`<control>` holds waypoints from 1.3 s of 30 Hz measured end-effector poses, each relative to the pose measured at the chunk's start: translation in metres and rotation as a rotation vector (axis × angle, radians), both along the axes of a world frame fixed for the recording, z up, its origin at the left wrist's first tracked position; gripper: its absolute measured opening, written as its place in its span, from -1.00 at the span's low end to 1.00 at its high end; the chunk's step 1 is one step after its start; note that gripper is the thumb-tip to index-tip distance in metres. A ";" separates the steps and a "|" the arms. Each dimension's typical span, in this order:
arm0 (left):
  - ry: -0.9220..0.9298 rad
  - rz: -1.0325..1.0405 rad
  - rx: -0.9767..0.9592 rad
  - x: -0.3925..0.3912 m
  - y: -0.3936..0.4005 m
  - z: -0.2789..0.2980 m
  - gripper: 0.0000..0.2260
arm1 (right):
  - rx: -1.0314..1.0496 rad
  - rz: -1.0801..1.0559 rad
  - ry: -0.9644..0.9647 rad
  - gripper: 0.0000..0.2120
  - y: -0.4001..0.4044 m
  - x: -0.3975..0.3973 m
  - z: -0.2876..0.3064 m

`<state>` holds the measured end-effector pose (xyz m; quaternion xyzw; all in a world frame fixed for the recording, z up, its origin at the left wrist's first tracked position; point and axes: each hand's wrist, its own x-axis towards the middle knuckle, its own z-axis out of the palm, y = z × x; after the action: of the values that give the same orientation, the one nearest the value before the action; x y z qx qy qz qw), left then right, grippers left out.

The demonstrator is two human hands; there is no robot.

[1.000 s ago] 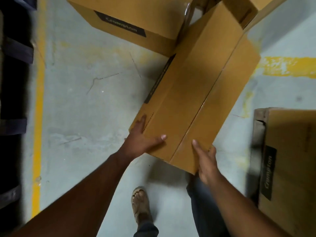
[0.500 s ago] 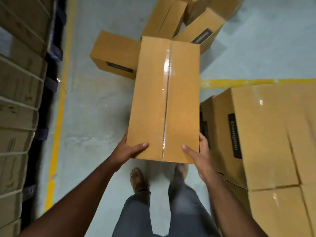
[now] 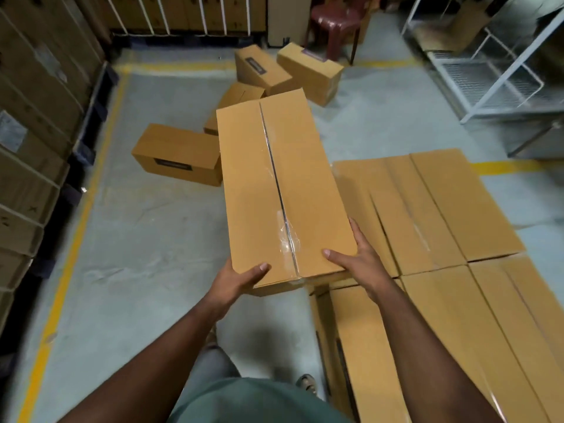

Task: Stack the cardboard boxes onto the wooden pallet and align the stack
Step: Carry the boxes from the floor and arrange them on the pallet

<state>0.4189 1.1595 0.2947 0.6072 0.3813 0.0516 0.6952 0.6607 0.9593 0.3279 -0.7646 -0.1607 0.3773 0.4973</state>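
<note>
Held up a long cardboard box [image 3: 280,190] in both hands, taped seam on top, off the floor. Gripped the near left corner with the left hand [image 3: 235,282], thumb on top, fingers curled under. Gripped the near right corner with the right hand [image 3: 363,264], thumb on top, fingers along the side. Hung just beside the stack of boxes [image 3: 442,239] on the right, near end over its edge. Could not see the pallet under that stack. Lay on the grey floor [image 3: 146,239] behind: four more loose boxes [image 3: 178,154], some tipped. Stood farther back: a brown plastic chair [image 3: 335,19] and a white wire rack [image 3: 488,71]. Ran along the floor: yellow lines [image 3: 76,239].
</note>
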 end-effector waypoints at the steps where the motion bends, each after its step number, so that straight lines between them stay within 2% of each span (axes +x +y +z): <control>1: -0.012 -0.010 0.010 0.013 -0.021 0.006 -0.28 | -0.006 -0.004 -0.018 0.02 -0.022 0.012 0.007; 6: -0.068 -0.083 0.089 0.086 -0.077 0.033 -0.22 | 0.013 -0.059 -0.003 -0.04 -0.089 0.080 0.031; 10: -0.094 -0.154 0.108 0.137 -0.101 0.037 -0.30 | 0.026 -0.123 -0.025 -0.03 -0.117 0.125 0.029; 16: -0.075 -0.199 0.093 0.183 -0.123 -0.005 -0.34 | -0.035 -0.200 0.089 0.04 -0.148 0.159 -0.019; 20: -0.041 -0.145 0.090 0.195 -0.129 -0.035 -0.31 | -0.047 -0.200 0.175 0.05 -0.150 0.169 -0.055; 29: 0.023 -0.081 0.091 0.212 -0.133 -0.083 -0.25 | -0.128 -0.159 0.161 -0.05 -0.146 0.199 -0.108; 33: 0.032 -0.057 0.092 0.228 -0.128 -0.089 -0.33 | -0.094 -0.210 0.171 -0.14 -0.135 0.213 -0.128; 36: 0.083 0.040 -0.004 0.235 -0.127 -0.095 -0.45 | -0.085 -0.277 0.193 -0.25 -0.130 0.213 -0.139; 39: 0.135 0.157 -0.181 0.243 -0.120 -0.105 -0.38 | 0.015 -0.543 0.344 -0.50 -0.130 0.215 -0.148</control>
<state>0.6620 1.0395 0.1900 0.5124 0.4768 0.0301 0.7136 0.8760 0.8295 0.1800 -0.7009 0.1330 0.3532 0.6053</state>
